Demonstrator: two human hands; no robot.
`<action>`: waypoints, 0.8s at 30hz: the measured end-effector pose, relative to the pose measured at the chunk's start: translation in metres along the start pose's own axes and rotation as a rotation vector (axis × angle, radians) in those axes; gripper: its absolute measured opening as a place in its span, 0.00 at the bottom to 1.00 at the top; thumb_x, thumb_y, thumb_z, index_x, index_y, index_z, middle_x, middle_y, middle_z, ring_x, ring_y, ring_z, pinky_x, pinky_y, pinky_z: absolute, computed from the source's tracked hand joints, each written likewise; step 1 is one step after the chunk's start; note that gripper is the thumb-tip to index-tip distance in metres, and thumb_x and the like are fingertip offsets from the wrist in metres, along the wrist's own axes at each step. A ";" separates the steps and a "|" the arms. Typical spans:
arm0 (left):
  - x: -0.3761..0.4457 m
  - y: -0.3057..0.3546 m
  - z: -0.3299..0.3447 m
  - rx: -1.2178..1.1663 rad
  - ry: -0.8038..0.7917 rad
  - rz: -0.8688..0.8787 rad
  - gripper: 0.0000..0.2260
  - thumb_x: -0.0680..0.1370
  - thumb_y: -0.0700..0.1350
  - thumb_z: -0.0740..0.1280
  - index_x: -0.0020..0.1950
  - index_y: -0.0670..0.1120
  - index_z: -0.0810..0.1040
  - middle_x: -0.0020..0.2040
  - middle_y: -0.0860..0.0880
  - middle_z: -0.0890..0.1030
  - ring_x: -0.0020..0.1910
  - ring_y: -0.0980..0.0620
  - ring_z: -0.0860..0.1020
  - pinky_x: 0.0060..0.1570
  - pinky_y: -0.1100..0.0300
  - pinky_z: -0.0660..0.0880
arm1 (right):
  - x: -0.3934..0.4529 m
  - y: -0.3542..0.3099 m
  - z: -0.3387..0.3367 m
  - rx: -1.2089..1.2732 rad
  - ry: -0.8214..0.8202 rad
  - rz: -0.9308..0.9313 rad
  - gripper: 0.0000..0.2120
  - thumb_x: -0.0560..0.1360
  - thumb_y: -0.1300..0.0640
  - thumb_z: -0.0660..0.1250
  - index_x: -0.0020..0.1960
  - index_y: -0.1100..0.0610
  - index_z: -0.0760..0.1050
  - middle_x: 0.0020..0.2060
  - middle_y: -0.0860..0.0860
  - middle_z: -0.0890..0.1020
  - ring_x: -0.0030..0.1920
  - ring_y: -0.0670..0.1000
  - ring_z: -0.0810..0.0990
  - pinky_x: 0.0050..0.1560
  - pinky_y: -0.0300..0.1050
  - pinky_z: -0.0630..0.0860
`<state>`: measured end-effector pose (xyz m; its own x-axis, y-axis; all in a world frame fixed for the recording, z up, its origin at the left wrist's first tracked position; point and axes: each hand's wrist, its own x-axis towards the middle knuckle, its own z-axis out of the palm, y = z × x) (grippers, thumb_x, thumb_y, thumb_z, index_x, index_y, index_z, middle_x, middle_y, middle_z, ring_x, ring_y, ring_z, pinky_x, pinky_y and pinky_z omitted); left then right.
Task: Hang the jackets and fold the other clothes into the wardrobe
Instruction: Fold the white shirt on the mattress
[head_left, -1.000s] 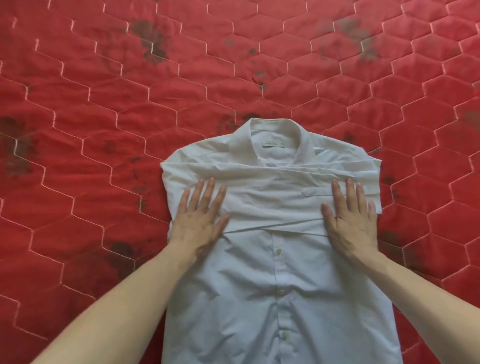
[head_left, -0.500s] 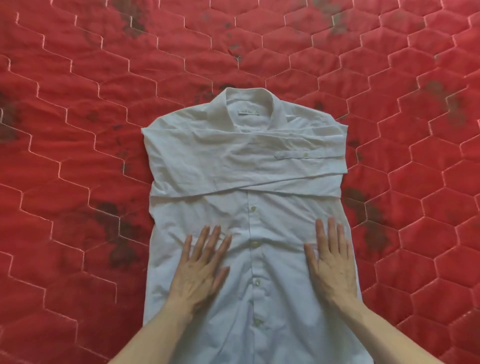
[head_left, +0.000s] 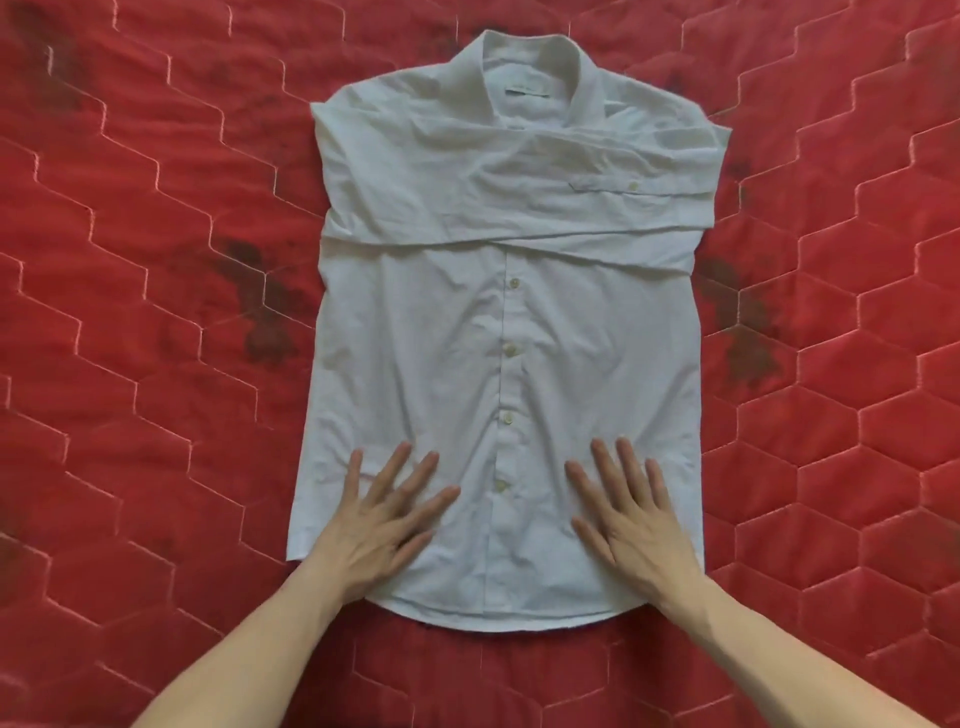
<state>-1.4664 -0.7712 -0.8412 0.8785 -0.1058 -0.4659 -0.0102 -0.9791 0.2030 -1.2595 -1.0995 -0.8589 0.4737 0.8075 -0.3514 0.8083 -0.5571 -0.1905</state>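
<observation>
A white button-up shirt (head_left: 514, 332) lies flat, front up, on the red quilted cover, collar at the far end. Both sleeves are folded across the chest, one over the other. My left hand (head_left: 379, 519) rests flat on the lower left part of the shirt, fingers straight and spread. My right hand (head_left: 631, 519) lies flat on the lower right part, just right of the button row, fingers straight. Both hands sit a little above the curved hem nearest me. Neither hand holds anything.
The red quilted cover (head_left: 130, 364) with a hexagon stitch pattern and dark blotches fills the whole view around the shirt. No wardrobe, hanger or other garment is in view.
Both hands slid down the shirt front toward me, from the folded sleeves at the chest to just above the hem. The view tilted down, showing the whole shirt.
</observation>
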 end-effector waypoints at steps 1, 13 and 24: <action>-0.009 -0.002 0.004 0.021 -0.015 0.033 0.28 0.84 0.61 0.55 0.84 0.60 0.55 0.86 0.47 0.52 0.84 0.38 0.51 0.73 0.22 0.50 | -0.011 0.002 0.005 -0.047 -0.021 -0.108 0.32 0.84 0.38 0.52 0.85 0.46 0.52 0.85 0.54 0.51 0.84 0.62 0.49 0.78 0.68 0.54; -0.056 -0.036 -0.015 0.190 -0.202 0.244 0.52 0.66 0.48 0.71 0.86 0.53 0.47 0.86 0.44 0.45 0.84 0.36 0.43 0.73 0.22 0.54 | -0.054 -0.009 -0.020 -0.167 -0.256 -0.414 0.53 0.66 0.44 0.68 0.85 0.55 0.51 0.84 0.60 0.48 0.83 0.69 0.46 0.78 0.73 0.51; -0.049 -0.047 -0.031 0.040 -0.248 -0.008 0.47 0.75 0.27 0.53 0.81 0.55 0.28 0.81 0.48 0.27 0.80 0.40 0.28 0.80 0.36 0.42 | -0.059 -0.034 -0.041 -0.054 -0.208 -0.177 0.49 0.66 0.77 0.51 0.84 0.51 0.53 0.84 0.52 0.52 0.83 0.60 0.51 0.80 0.61 0.61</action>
<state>-1.4943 -0.7144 -0.8015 0.7349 -0.1327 -0.6651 -0.0271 -0.9856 0.1667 -1.3007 -1.1203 -0.7944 0.2454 0.8311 -0.4990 0.8922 -0.3950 -0.2191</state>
